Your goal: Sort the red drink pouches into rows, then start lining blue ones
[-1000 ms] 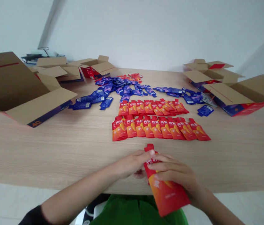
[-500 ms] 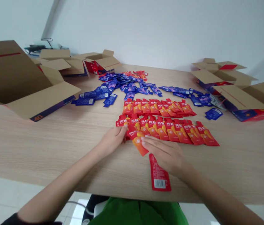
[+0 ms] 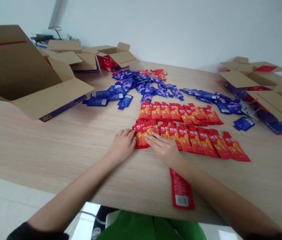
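Observation:
Red-and-orange pouches with small spouts lie overlapping in two rows. At the left end of the front row, one red pouch [image 3: 147, 130] rests on top of its neighbours. Over that pouch my right hand [image 3: 165, 148] lies with its fingers stretched out, their tips on its face. My left hand [image 3: 122, 145] sits against the row's left edge, fingers bent and thumb apart, touching the outermost pouches. The back row [image 3: 166, 111] lies just beyond. A single red pouch [image 3: 181, 191], barcode side up, is below my right forearm near the table's front edge.
Blue pouches [image 3: 146, 88] lie in a loose heap beyond the rows, with more red ones [image 3: 159, 72] behind. Open cardboard boxes stand at the left [image 3: 55, 95], back left [image 3: 115, 58] and right [image 3: 272, 106] of the wooden table [image 3: 63, 146].
The pouch that was tilted between both hands now lies flat on the front row's left end. My right hand has flattened onto it, and the left has let go. The view has shifted slightly.

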